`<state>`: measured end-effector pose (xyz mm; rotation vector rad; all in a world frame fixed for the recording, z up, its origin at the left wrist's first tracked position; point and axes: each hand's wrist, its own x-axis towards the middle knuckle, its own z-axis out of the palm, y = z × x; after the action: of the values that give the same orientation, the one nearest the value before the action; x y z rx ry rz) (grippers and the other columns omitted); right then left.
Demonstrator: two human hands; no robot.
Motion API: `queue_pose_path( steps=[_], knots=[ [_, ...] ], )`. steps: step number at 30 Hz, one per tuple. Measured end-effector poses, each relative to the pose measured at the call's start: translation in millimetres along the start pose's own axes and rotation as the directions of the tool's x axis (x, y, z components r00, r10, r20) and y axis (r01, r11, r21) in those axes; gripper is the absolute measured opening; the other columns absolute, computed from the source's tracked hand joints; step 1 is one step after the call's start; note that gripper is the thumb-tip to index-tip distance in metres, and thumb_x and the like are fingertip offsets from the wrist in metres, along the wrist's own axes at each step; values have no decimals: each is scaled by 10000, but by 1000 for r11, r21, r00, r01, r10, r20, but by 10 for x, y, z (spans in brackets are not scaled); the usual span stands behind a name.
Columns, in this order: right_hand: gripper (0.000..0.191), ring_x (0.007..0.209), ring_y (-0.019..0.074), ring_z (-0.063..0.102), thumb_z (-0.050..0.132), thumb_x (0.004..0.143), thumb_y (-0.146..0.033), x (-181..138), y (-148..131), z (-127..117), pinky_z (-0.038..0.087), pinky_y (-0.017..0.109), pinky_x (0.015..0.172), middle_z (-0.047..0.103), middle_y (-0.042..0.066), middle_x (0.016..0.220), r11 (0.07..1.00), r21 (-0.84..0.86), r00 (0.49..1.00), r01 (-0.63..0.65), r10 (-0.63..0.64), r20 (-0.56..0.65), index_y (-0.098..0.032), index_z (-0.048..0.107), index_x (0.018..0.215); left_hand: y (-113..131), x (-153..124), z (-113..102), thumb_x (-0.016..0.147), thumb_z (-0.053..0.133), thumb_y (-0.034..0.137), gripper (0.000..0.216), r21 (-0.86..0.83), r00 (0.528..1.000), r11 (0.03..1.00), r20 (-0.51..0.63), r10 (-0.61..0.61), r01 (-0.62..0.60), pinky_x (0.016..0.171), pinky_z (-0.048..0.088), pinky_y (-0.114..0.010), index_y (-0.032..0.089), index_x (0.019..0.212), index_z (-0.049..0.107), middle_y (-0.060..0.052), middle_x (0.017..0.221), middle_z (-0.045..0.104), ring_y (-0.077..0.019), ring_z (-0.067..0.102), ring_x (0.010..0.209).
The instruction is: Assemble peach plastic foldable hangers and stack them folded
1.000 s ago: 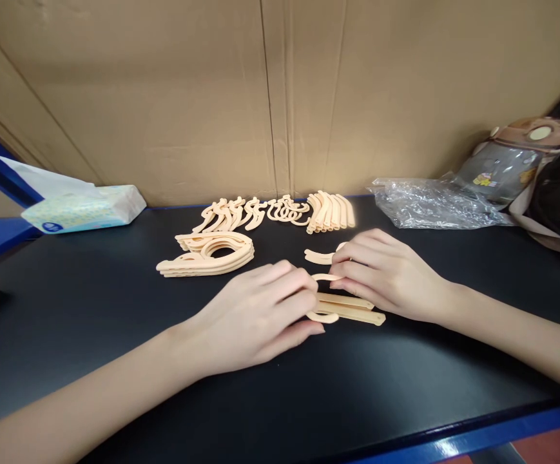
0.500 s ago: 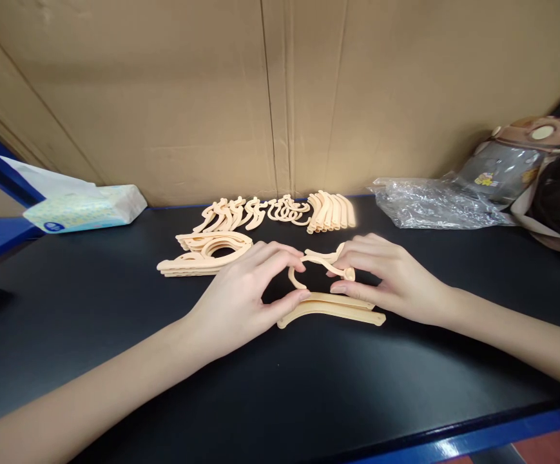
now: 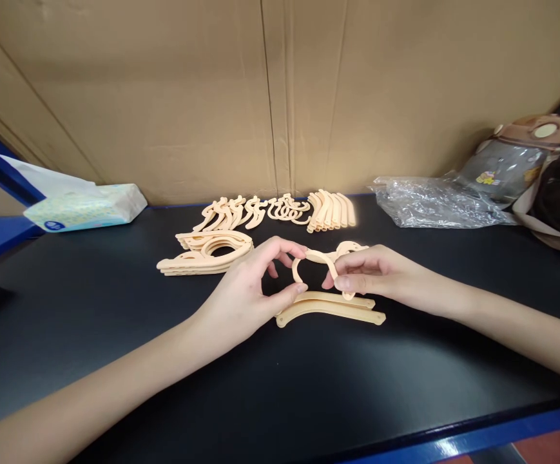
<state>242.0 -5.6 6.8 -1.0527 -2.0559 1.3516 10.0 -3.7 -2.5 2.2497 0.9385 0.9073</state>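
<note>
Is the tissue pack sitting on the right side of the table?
No, the tissue pack lies at the far left of the black table, while the crinkled plastic bag is on the right.

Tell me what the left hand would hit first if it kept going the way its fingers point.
The left hand points right, at the peach plastic hook piece pinched between both hands. Past that it would likely meet the right hand fingertips; depth is hard to judge.

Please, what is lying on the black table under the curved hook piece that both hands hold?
Under the hook piece, two long peach arm pieces lie side by side on the table. The left hand covers their left ends; the right hand hides part of the far one.
</note>
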Motion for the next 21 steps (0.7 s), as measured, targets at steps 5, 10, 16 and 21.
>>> queue_pose_path(
  steps=[5, 10, 16, 21],
  knots=[
    [326, 561, 75, 417, 583, 873, -448, 25, 62, -16, 330, 230, 528, 512, -23, 653, 992, 112, 998, -59, 56, 26, -147, 698, 828, -10, 16, 7, 848, 606, 138, 185, 40, 999, 999, -25, 23, -22, 750, 462, -296, 197, 1016, 554, -21, 1159, 628, -150, 577, 966],
    [287, 565, 74, 407, 617, 856, -408, 43, 89, -35, 332, 226, 542, 470, -32, 625, 981, 160, 990, -106, 88, 113, -141, 647, 756, 7, -9, 9, 861, 587, 119, 202, 92, 996, 993, -21, 83, -80, 749, 463, -267, 203, 1035, 531, -21, 1173, 610, -136, 566, 973],
    [212, 587, 68, 386, 592, 869, -332, 44, 149, -64, 332, 206, 533, 446, -32, 693, 967, 240, 996, -89, 84, 31, -155, 574, 754, 53, -57, -58, 890, 575, 156, 222, 240, 970, 946, -58, 238, -217, 733, 446, -257, 178, 1098, 503, -48, 1078, 549, -138, 521, 917],
    [128, 615, 76, 429, 587, 854, -271, 59, 158, -68, 379, 203, 547, 474, -28, 729, 949, 299, 995, -101, 98, 25, -169, 547, 788, 41, -52, -85, 901, 562, 256, 157, 392, 878, 789, 285, 385, -474, 680, 373, -299, 169, 781, 509, -37, 900, 581, -160, 474, 783]
  ],
)
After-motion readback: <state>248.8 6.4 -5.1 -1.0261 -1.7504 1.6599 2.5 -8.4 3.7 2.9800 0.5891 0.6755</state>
